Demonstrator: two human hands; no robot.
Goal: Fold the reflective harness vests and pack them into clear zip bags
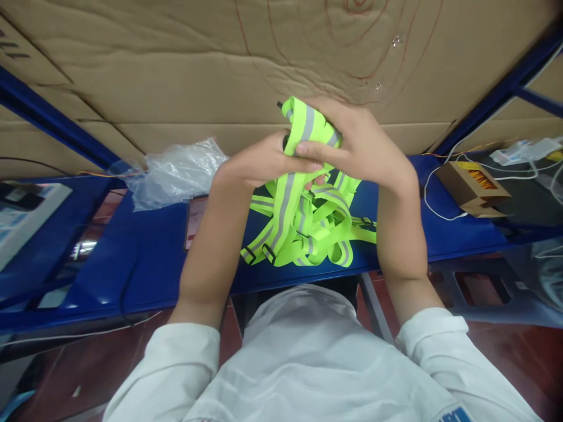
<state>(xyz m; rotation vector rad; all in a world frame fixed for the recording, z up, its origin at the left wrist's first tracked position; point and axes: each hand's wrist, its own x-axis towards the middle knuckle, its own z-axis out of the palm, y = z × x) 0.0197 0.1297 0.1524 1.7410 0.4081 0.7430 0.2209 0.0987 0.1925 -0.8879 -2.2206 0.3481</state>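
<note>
Both my hands grip a neon-yellow reflective strap (303,120) with a grey stripe, partly folded over on itself, raised above the blue table. My left hand (268,157) closes on the lower left of the fold. Across the upper right side lies my right hand (352,138), its thumb pressed on the band and its other fingers behind it. More of the same webbing hangs down into a tangled heap of neon straps (321,228) on the table. Black buckles (269,253) show at the heap's lower left. Some fingertips are hidden behind the strap.
A clear plastic bag (176,173) and a phone-like flat object (196,220) lie left on the blue table (109,264). At right stand a small cardboard box (472,187) and white cables (433,205). A cardboard panel (176,76) rises behind, between blue metal posts.
</note>
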